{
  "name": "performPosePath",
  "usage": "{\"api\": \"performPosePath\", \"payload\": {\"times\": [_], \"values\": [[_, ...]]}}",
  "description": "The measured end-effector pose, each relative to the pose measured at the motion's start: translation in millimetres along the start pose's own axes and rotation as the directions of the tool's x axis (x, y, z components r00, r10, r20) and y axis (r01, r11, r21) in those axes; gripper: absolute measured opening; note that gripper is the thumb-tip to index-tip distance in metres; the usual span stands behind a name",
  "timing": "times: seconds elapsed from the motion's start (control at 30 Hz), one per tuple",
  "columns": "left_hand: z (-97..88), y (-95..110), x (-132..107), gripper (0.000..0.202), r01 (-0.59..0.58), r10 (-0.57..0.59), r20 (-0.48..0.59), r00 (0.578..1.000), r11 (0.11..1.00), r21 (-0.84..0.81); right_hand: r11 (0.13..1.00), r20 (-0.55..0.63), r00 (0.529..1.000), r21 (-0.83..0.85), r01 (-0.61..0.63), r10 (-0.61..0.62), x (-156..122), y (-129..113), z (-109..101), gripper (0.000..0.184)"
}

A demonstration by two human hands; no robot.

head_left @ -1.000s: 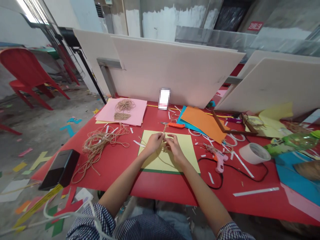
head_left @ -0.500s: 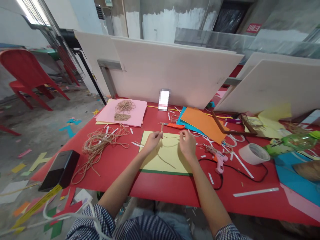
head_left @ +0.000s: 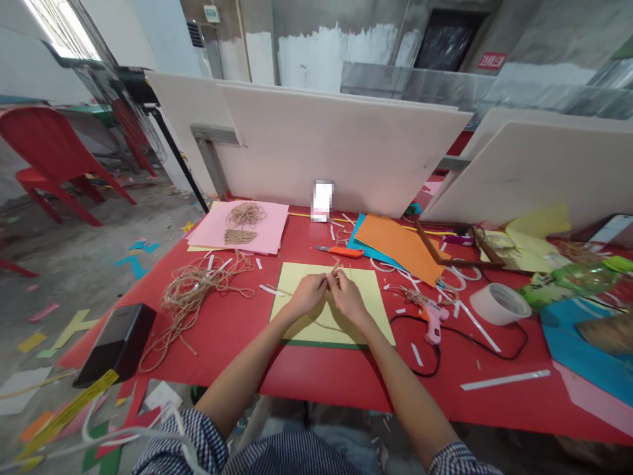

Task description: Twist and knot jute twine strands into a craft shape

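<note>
My left hand [head_left: 310,294] and my right hand [head_left: 346,298] meet above a yellow sheet [head_left: 378,310] with a green edge below it. Both are closed, thumbs and fingertips pinched together on a thin piece of jute twine [head_left: 326,324]. Frayed twine ends stick up just beyond the fingertips, and a strand hangs in a curve beneath the hands. The exact grip is hidden by the fingers. Past the sheet lies an orange utility knife [head_left: 346,252]. To the left is a loose tangle of twine [head_left: 190,290].
A pink glue gun [head_left: 435,320] with a black cord and a tape roll [head_left: 500,303] lie at right, near a green bottle [head_left: 573,282]. Orange paper [head_left: 395,245] and pink paper [head_left: 270,227] are farther back. A black box [head_left: 116,343] stands left. White boards [head_left: 341,145] rise behind.
My hands have come together from being apart, my right hand moving left. The twine stretched between them now hangs in a loop under them. The view has shifted slightly.
</note>
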State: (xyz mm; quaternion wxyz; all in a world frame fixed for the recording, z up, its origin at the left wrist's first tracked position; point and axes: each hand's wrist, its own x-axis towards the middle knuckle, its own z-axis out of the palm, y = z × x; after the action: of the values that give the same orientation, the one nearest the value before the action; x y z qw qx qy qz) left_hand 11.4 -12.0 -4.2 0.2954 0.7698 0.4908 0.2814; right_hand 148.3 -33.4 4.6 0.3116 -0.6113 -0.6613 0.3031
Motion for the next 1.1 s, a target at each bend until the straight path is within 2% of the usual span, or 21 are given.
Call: {"api": "performPosePath", "payload": {"times": [0.17,0.3,0.4,0.53,0.73,0.87,0.93,0.97,1.03,1.1], "values": [[2.7,0.0,0.4,0.034,-0.004,0.001,0.026,1.0,0.995,0.097,0.988,0.041,0.997,-0.132,0.075,-0.07,3.9,-0.2,-14.6,0.027],[-1.0,-0.9,0.0,0.034,0.028,-0.029,0.008,1.0,0.993,0.114,0.968,0.107,0.986,-0.203,0.15,-0.13,3.4,-1.4,-17.6,0.03],[-7.3,-1.9,-0.2,0.036,0.02,-0.02,0.007,1.0,0.999,0.048,0.977,0.149,0.975,-0.108,0.183,-0.166,3.1,-1.6,-17.0,0.031],[-13.1,-2.3,0.6,0.036,-0.013,0.015,0.034,0.999,0.998,-0.054,0.985,0.148,0.974,0.019,0.171,-0.172,3.7,-0.3,-16.2,0.027],[-14.3,-3.8,1.8,0.033,-0.019,0.02,0.042,0.999,1.0,-0.02,0.984,0.15,0.972,0.046,0.174,-0.179,2.1,-0.3,-16.9,0.026],[-13.6,-4.2,1.3,0.029,-0.007,0.006,0.032,0.999,0.999,0.037,0.966,0.124,0.967,-0.109,0.237,-0.223,0.8,-2.3,-17.1,0.024],[-11.4,-3.3,0.5,0.021,-0.033,0.034,-0.037,0.999,0.999,0.018,0.94,0.106,0.963,-0.217,0.265,-0.247,1.3,-2.7,-17.0,0.024],[-9.5,-2.9,0.2,0.018,-0.048,0.047,-0.086,0.995,0.999,-0.009,0.924,0.102,0.96,-0.263,0.277,-0.259,1.7,-2.7,-16.9,0.024],[-4.6,-2.5,0.1,0.023,-0.05,0.031,-0.172,0.985,0.993,-0.106,0.891,0.098,0.955,-0.344,0.296,-0.28,2.7,-2.0,-16.3,0.024],[0.8,-3.3,1.0,0.029,0.031,-0.071,-0.166,0.984,0.972,-0.233,0.859,0.085,0.952,-0.413,0.302,-0.294,3.2,-0.7,-14.6,0.023]]}}
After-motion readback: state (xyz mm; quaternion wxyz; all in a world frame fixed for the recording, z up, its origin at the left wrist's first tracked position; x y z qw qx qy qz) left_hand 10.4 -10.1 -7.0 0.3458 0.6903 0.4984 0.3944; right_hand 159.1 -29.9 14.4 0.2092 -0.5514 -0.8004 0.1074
